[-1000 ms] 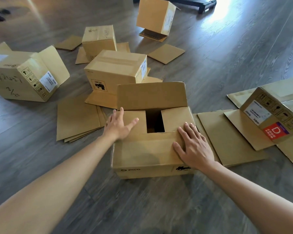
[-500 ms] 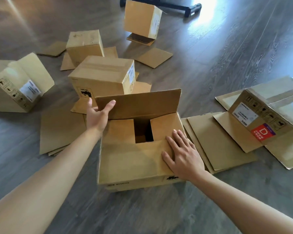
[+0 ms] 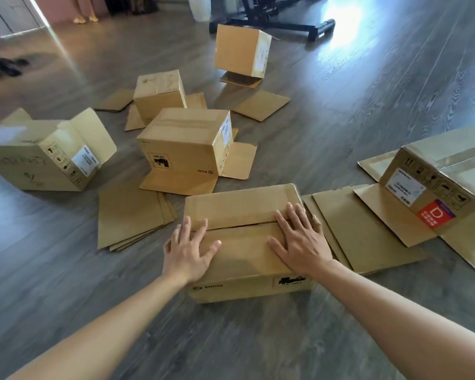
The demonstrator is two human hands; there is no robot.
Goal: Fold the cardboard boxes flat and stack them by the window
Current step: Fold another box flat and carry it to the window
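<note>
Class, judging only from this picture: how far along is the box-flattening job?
Done: a pile of flat brown cardboard sheets lies on the floor. In hand: both hands, left and right, press the flaps of the nearest brown cardboard box. Left: five boxes stand unflattened; no window stack shows.

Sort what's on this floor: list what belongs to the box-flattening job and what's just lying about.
Job:
- closed box under left hand and right hand
- PICO box
- red-label box
- scribbled box
- two far boxes
- flattened stack

Lying about:
- black wheeled stand base
- pale slippers
</note>
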